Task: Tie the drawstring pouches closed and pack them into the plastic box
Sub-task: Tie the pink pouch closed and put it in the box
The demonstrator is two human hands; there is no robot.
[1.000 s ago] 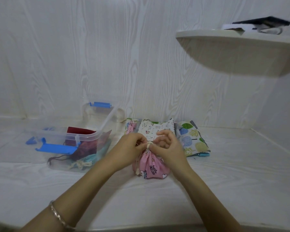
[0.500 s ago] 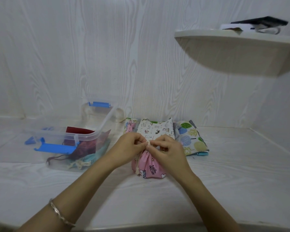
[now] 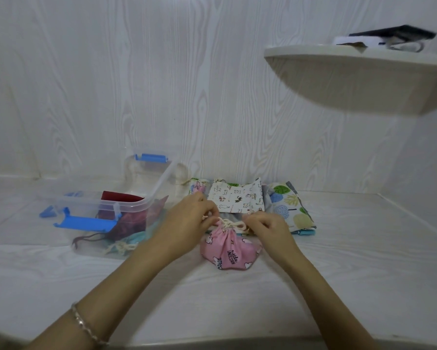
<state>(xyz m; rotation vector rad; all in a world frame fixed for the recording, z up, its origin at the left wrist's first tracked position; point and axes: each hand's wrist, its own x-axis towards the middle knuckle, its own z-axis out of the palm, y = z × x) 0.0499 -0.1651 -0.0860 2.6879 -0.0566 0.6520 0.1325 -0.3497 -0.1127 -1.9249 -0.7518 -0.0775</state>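
Presently pinching cream drawstring (image 3: 231,224) taut, left hand (image 3: 189,218) and right hand (image 3: 265,227) each curled on an end, pink pouch (image 3: 228,250) just below fingers; risk of knot slipping under uneven pull.

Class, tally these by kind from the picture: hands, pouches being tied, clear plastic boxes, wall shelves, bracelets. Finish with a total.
Hands: 2 (left hand, right hand)
Pouches being tied: 1 (pink pouch)
Boxes: 1 (plastic box)
Shelves: 1 (shelf)
Bracelets: 1 (bracelet)
Total: 6
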